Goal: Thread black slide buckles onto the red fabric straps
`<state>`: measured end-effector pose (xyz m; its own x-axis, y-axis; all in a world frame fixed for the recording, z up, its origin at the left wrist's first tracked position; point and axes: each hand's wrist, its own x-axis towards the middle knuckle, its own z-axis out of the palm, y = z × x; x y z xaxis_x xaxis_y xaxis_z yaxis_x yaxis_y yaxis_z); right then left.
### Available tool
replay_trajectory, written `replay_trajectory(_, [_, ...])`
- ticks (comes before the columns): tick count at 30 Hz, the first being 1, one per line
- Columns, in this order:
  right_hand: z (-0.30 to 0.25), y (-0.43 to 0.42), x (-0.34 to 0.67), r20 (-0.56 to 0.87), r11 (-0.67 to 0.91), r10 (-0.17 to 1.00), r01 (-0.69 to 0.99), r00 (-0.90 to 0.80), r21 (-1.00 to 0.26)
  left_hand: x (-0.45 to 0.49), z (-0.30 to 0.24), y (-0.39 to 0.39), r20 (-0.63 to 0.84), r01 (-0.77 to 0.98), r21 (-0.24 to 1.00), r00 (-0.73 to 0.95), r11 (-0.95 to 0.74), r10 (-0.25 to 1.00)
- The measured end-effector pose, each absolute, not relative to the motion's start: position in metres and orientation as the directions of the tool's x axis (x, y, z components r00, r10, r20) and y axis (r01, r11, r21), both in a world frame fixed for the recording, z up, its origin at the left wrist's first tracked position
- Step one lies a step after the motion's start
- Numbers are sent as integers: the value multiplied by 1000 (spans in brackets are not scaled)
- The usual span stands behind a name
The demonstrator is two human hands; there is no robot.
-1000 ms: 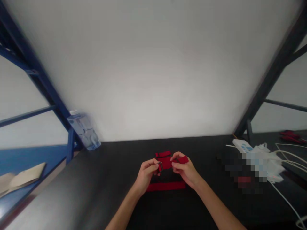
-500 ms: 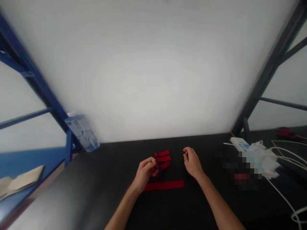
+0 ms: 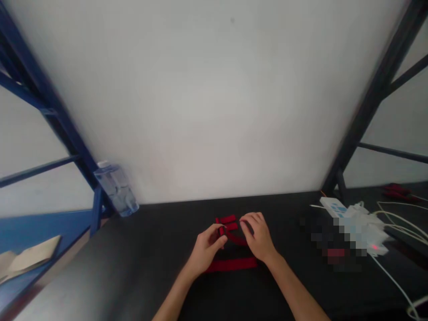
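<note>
A red webbing strap with a small black buckle [image 3: 221, 231] lies gathered in several short folds under my hands on the black table [image 3: 287, 214]. My left hand [image 3: 206, 246] pinches the strap at the buckle between thumb and fingers. My right hand [image 3: 256, 235] curves over the folds, with its fingertips on or just above the red webbing. A loop of the strap [image 3: 237, 240] runs toward that palm and passes out of sight beneath it. A separate flat red strap [image 3: 230, 265] lies straight on the table just below both hands.
A white power strip [image 3: 332, 207] with white cables [image 3: 397, 218] and a pixelated patch lies to the right. Red items [image 3: 397, 191] lie at the back right. Blue and dark metal frame posts [image 3: 364, 120] stand at both sides, with a clear plastic bottle [image 3: 117, 191] at back left.
My right hand has moved left from beside the strap to over its folds. The folds have shifted, and a loop of strap now runs toward my right hand.
</note>
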<state>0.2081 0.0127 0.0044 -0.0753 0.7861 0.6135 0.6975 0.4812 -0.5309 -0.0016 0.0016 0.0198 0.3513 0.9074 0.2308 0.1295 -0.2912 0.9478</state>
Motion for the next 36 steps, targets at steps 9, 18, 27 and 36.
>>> replay_trajectory(9, [-9,10,183,317,370,920,237,-232,-898,0,28,1,223,-41,974,324,-222,919])
replay_trajectory(18, [-4,2,196,219,350,895,305,-389,-886,-96,30,27,327,118,941,-87,-316,941])
replay_trajectory(27, [-3,-8,194,249,435,876,453,-413,-778,-92,3,23,370,759,426,351,-493,860])
replay_trajectory(36, [-7,-7,192,337,514,851,509,-402,-690,-90,6,32,346,799,356,369,-484,863])
